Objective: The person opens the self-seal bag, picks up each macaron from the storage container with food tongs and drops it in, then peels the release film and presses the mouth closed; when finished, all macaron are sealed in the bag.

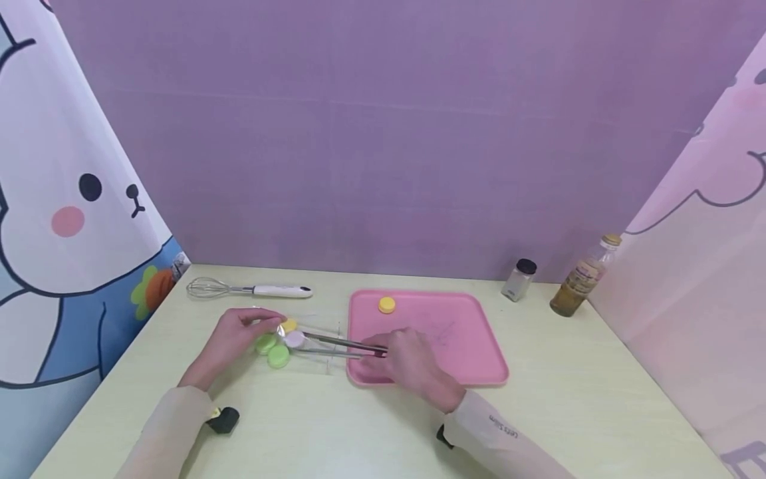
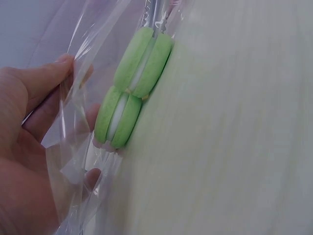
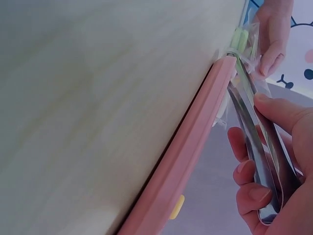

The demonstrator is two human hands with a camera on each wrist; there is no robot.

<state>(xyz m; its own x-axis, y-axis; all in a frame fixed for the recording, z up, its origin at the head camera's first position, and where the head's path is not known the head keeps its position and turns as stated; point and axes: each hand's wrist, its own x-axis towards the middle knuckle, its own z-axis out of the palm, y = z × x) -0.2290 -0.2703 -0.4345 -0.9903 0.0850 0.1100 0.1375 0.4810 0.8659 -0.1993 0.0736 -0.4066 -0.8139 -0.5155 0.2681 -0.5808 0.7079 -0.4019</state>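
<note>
My left hand [image 1: 233,339] pinches the edge of a clear plastic bag [image 2: 73,117] between thumb and fingers. Inside lie two green macarons [image 1: 278,356], a yellow macaron [image 1: 289,325] and a pale lilac macaron [image 1: 294,339]. Metal tongs [image 1: 341,342] are gripped in my right hand [image 1: 413,362], its thumb on one arm and fingers round the other. They reach left over the pink tray's edge into the bag, with the serrated tips beside the lilac macaron. Whether the tips hold it, I cannot tell.
The pink tray [image 1: 461,346] bears one yellow macaron [image 1: 387,305] near its back edge. A whisk [image 1: 278,291] lies at the back left. At the back right stand a small black-capped jar [image 1: 518,282] and a bottle of brown liquid [image 1: 577,283].
</note>
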